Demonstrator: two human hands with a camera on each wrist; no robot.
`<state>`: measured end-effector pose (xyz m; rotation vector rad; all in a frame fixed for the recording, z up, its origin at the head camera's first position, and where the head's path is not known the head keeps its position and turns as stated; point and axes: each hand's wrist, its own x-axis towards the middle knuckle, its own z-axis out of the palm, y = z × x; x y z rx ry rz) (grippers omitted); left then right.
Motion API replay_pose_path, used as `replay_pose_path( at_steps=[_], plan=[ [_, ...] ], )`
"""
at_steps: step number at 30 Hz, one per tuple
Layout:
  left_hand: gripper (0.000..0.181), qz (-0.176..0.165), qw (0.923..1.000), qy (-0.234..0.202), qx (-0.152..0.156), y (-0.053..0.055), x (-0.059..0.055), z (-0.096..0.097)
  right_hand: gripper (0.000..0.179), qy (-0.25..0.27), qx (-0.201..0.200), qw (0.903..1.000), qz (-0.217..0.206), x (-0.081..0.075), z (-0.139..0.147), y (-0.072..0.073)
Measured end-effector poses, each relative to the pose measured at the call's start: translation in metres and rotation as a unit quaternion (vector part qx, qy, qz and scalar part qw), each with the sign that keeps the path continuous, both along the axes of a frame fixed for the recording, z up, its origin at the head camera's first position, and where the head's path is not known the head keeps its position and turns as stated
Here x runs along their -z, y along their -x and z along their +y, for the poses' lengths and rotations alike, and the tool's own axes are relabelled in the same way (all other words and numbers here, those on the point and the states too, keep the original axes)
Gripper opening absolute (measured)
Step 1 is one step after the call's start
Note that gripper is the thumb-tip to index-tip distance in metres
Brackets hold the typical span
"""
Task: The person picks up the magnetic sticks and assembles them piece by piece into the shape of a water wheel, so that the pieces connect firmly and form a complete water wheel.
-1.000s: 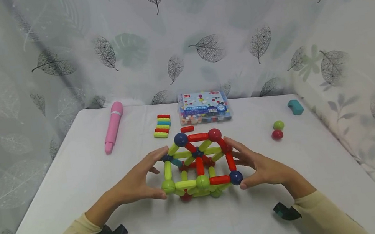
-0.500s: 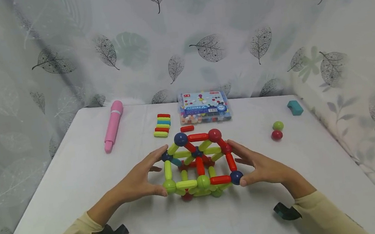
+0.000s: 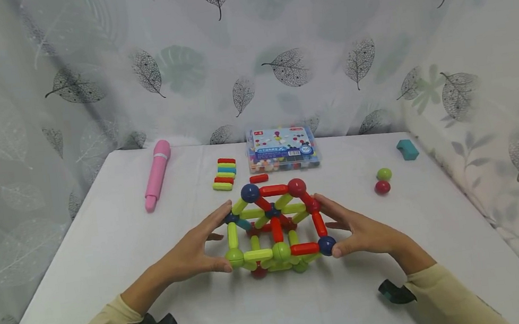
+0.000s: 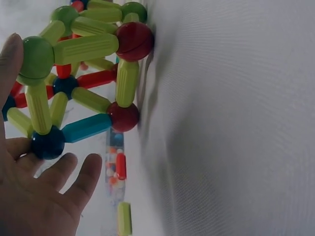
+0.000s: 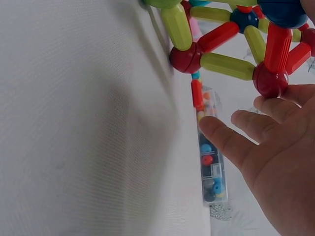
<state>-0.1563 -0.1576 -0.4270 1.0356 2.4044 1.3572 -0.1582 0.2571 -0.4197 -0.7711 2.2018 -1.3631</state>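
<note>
A magnetic stick-and-ball structure [image 3: 277, 230] of yellow-green, red and teal rods with coloured balls stands at the middle of the white table. My left hand [image 3: 192, 252] grips its left side: the thumb lies at a green ball [image 4: 35, 58], and fingers touch a dark blue ball [image 4: 48, 143] behind it. On the opposite side my right hand [image 3: 365, 231] holds it with the thumb at a dark blue ball [image 3: 327, 245]. Its fingers reach a red ball [image 5: 270, 79] farther back. In both wrist views the remaining fingers spread away from the structure.
Behind the structure lie a row of short coloured sticks [image 3: 225, 172], a single red stick [image 3: 259, 178] and a clear plastic box [image 3: 282, 150] of parts. A pink pen-shaped thing [image 3: 157, 176] is at left. Green [image 3: 384, 174] and red [image 3: 382, 187] balls and a teal block [image 3: 407, 150] sit at right.
</note>
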Motion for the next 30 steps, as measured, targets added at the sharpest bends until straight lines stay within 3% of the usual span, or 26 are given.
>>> replay_pose_path(
  at_steps=[15,18,24,28,30],
  plan=[
    [0.110,0.013,0.9996,0.024,-0.006,0.001,-0.001,0.000,0.111,-0.018,0.003,0.9998,0.008,-0.004,0.000,0.000],
    [0.109,0.030,0.9983,0.049,-0.013,0.000,-0.003,-0.001,0.109,-0.047,0.016,0.9979,0.041,-0.008,0.000,-0.003],
    [0.103,0.078,0.9900,0.113,-0.031,-0.005,-0.007,-0.003,0.101,-0.132,0.034,0.9781,0.157,-0.019,0.002,-0.012],
    [0.096,0.107,0.9873,0.114,-0.028,-0.004,-0.008,-0.008,0.090,-0.176,0.027,0.9643,0.196,-0.022,0.002,-0.017],
    [0.088,0.113,0.9876,0.103,-0.034,0.001,-0.008,-0.012,0.086,-0.191,0.026,0.9586,0.209,-0.022,0.002,-0.018]
  ],
)
